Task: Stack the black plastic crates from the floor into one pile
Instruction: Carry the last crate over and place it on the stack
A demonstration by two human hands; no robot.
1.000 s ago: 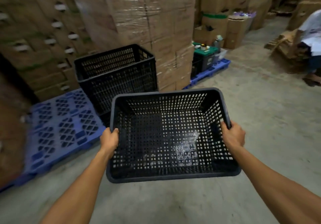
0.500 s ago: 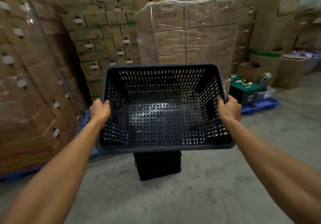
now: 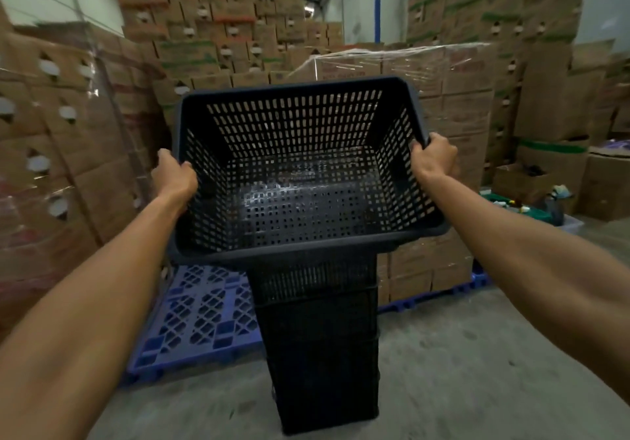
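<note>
A black perforated crate (image 3: 300, 173) is held up in the air between the two hands, its open top tipped toward the camera so the slotted walls and glossy, hole-patterned floor show inside. The left hand (image 3: 174, 175) grips the rim of its left short side, fingers curled over the edge; the right hand (image 3: 432, 156) grips the rim of the opposite short side in the same way, fingers wrapped over the lip, and sits a little higher than the left, so the crate slants down toward the left hand. Directly below the hands, under the held crate, a pile of black crates (image 3: 324, 344) stands upright on the concrete floor (image 3: 477, 371); whether the held crate's underside touches the top of the pile cannot be told, since the near rim hides the join. Below and beyond the left hand a blue plastic pallet (image 3: 197, 316) lies flat just beside the pile. Beyond both hands rises a shrink-wrapped block of cardboard boxes (image 3: 453, 98), with taller stacked cartons (image 3: 204, 30) behind and to either side.
</note>
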